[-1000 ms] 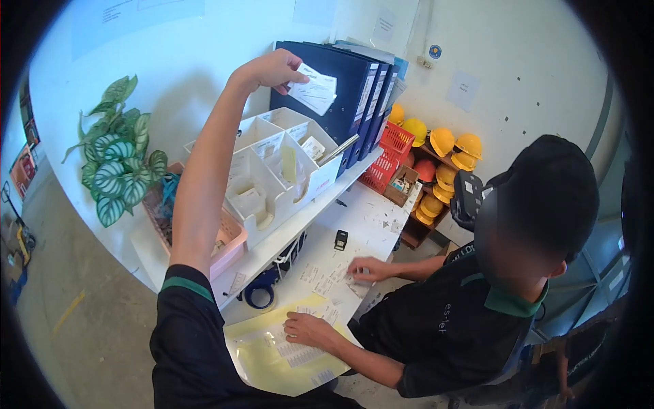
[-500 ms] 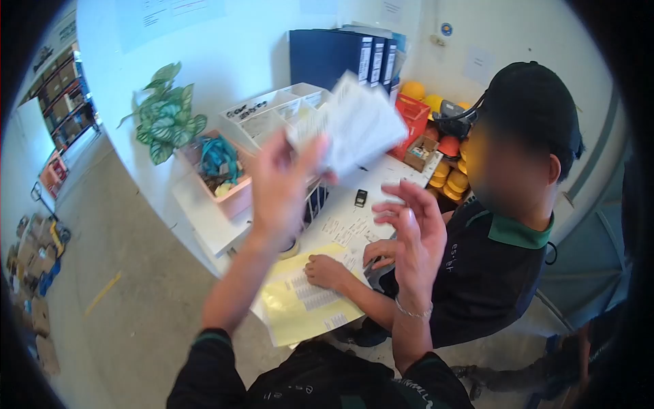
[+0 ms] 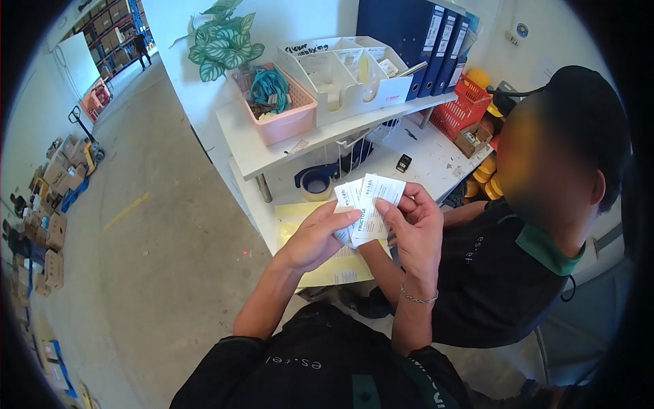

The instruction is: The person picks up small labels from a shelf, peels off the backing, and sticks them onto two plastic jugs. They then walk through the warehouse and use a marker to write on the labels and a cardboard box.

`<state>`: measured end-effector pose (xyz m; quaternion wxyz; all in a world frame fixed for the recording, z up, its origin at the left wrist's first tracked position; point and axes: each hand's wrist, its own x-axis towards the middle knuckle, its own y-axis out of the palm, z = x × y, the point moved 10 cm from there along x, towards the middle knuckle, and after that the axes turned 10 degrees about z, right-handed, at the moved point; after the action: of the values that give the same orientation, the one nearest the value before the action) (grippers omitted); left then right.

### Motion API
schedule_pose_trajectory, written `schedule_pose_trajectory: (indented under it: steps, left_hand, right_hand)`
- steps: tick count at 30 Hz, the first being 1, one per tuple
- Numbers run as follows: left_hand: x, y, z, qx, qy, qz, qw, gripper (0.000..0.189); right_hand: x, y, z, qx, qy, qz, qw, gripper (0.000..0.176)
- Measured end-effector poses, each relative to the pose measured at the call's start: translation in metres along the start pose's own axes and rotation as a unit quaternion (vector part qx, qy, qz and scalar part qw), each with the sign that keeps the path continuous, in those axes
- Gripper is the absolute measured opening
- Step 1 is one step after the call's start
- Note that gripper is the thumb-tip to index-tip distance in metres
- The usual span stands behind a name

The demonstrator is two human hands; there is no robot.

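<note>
Several white printed labels [image 3: 378, 194] are fanned out between my two hands in front of my chest; one of them reads "FRUCTOSE". My left hand [image 3: 310, 235] pinches the left part of the fan, thumb on top. With the thumb pressed on the front label, my right hand [image 3: 415, 228] grips the right part. Below them a yellow sheet [image 3: 293, 219] lies on the white desk [image 3: 436, 160], partly hidden by my hands. A co-worker's forearm [image 3: 381, 267] reaches in under the labels.
A co-worker in a black cap [image 3: 569, 95] stands close on the right. On the shelf are a pink basket [image 3: 289, 123], a white divided organizer [image 3: 340, 75] and blue binders [image 3: 395, 34]. A tape roll [image 3: 317, 184] and a small black device [image 3: 404, 162] are on the desk.
My left hand has lowered the labels from above the desk to chest height. My right hand, apart and holding nothing before, has closed on them. The labels are now fanned.
</note>
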<state>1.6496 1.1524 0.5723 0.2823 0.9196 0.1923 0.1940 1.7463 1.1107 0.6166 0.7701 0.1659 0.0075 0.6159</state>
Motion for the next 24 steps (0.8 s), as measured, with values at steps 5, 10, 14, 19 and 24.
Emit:
schedule_pose_trajectory:
  steps: [5,10,14,19,24]
  left_hand:
    - [0.005,0.004,0.010,-0.003,0.025,0.001,1.000,0.035]
    - [0.001,-0.022,0.007,0.162,0.038,-0.106,0.980,0.027]
    - [0.001,-0.016,-0.007,0.192,0.039,-0.120,0.973,0.025]
    - [0.005,-0.022,-0.019,0.153,0.095,-0.119,0.977,0.030]
    - [0.051,-0.060,-0.116,0.472,0.189,-0.178,0.843,0.032]
  right_hand:
    - [-0.007,-0.028,0.001,-0.116,-0.064,-0.029,0.991,0.023]
    - [-0.011,-0.030,-0.006,-0.054,-0.037,-0.028,0.997,0.021]
    - [-0.005,-0.028,-0.015,-0.055,-0.014,0.015,0.998,0.021]
    - [-0.005,-0.049,-0.021,-0.029,-0.051,-0.056,0.997,0.020]
    - [-0.017,-0.080,-0.027,-0.007,-0.120,-0.131,0.984,0.018]
